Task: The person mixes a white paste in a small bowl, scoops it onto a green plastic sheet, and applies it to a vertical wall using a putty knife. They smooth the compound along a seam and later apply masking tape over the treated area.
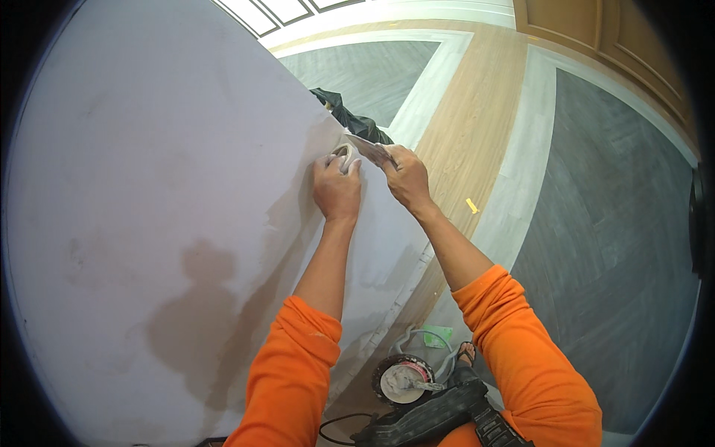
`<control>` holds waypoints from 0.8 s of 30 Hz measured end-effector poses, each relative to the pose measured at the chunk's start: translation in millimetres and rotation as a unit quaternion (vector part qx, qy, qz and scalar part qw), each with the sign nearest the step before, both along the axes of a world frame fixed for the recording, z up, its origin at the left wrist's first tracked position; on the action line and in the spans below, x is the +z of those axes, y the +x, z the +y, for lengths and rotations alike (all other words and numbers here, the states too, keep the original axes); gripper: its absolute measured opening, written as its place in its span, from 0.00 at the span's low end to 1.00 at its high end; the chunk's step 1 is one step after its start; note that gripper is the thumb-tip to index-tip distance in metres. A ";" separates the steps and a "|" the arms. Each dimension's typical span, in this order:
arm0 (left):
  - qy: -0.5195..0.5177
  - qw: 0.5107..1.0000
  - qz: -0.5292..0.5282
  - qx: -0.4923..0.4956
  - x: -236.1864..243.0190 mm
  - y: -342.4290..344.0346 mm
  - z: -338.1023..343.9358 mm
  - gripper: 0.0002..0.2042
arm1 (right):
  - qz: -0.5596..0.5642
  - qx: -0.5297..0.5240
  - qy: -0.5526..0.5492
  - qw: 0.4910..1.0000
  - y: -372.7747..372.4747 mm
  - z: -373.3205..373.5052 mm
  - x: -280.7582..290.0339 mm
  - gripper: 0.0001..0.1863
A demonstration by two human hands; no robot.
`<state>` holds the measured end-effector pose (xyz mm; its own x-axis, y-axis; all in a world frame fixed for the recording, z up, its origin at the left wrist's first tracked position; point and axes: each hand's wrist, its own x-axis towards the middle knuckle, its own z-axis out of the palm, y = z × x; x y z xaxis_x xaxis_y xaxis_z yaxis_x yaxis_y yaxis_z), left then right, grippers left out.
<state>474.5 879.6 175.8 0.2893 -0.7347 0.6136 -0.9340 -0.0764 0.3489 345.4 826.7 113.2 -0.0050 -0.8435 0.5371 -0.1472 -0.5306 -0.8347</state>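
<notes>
I face a large pale grey wall (149, 186) that fills the left of the head view. My left hand (337, 186) is closed around a small roll of white tape (342, 154), pressed against the wall near its outer corner. My right hand (406, 175) grips a flat metal putty knife (366, 147) whose blade lies across the corner edge, right beside the tape. The two hands almost touch. Both sleeves are bright orange.
Below me on the floor stands a round bucket of white filler (402, 380) with a tool in it. A black bag or case (428, 417) lies beside it. A black cloth (350, 115) hangs past the corner. The floor (477, 112) is wood and grey panels; a small yellow scrap (471, 205) lies there.
</notes>
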 end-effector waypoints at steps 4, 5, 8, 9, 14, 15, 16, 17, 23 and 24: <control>0.068 0.997 0.017 0.033 9.2 -7.7 -1.9 0.16 | 0.016 -0.013 0.008 1.000 3.7 -1.6 1.6 0.15; 0.063 0.997 0.010 0.035 8.9 -6.5 -2.7 0.16 | 0.018 -0.014 0.015 1.000 4.3 -1.5 2.9 0.15; 0.049 0.998 -0.008 0.042 6.5 -2.4 -5.9 0.17 | 0.018 -0.004 0.026 0.999 3.6 -2.0 4.8 0.16; 0.047 0.998 -0.012 0.044 6.5 -0.9 -6.8 0.17 | 0.015 -0.003 0.025 1.000 3.8 -2.6 4.8 0.16; 0.046 0.998 -0.010 0.044 9.1 1.2 -9.6 0.17 | 0.000 -0.014 0.003 1.000 4.7 -4.3 2.7 0.15; 0.049 0.998 -0.006 0.044 10.7 -1.4 -9.9 0.17 | 0.001 -0.016 0.008 1.000 4.7 -4.0 1.3 0.15; 0.052 0.998 -0.002 0.044 11.9 -3.2 -10.1 0.17 | 0.002 -0.018 0.014 1.000 5.0 -3.1 -0.3 0.15; 0.053 0.998 -0.007 0.045 12.7 -3.0 -9.9 0.17 | 0.001 -0.019 0.018 1.000 5.6 -2.7 -0.9 0.15; 0.050 0.998 -0.022 0.044 10.0 -0.5 -7.5 0.17 | 0.003 -0.032 -0.012 0.999 11.1 -6.3 -0.3 0.14; 0.053 0.997 -0.022 0.044 10.2 -0.2 -7.7 0.17 | 0.006 -0.031 -0.012 0.999 11.8 -6.9 -0.5 0.14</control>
